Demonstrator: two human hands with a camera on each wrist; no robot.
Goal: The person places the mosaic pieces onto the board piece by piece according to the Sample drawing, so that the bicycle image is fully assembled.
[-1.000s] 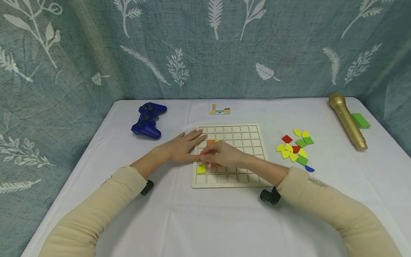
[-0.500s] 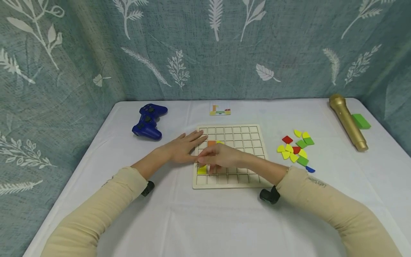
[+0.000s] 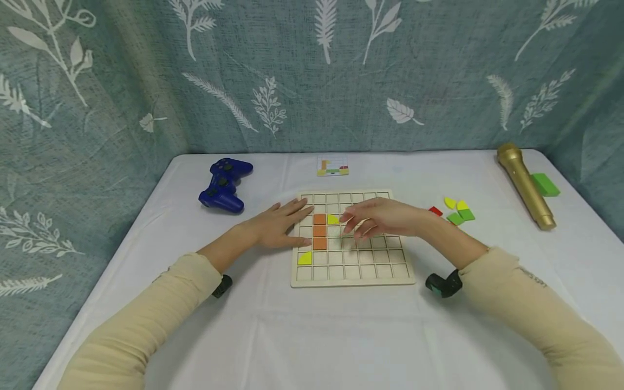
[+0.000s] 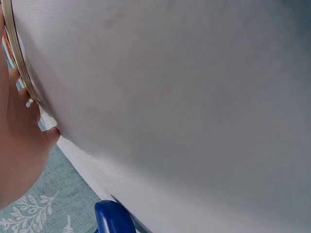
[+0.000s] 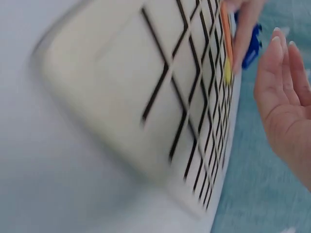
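Observation:
A pale wooden grid board lies on the table. My left hand rests along its left edge with fingers spread and straight, the thumb near the orange pieces. Three orange squares stand in a column of cells. A yellow quarter-round piece sits beside the top one, and another yellow piece lies lower left. My right hand hovers over the board's right half, its fingers loosely bent with nothing between them. In the right wrist view the right hand also shows bare fingers.
Loose green pieces, yellow pieces and a red piece lie to the right, partly behind my forearm. A pattern card is behind the board. A blue game controller, a gold microphone and a green block stand farther out.
My right hand has lifted from the board's left side beside the left thumb and moved right, its fingers loosening. The orange column now shows. The left hand stays put.

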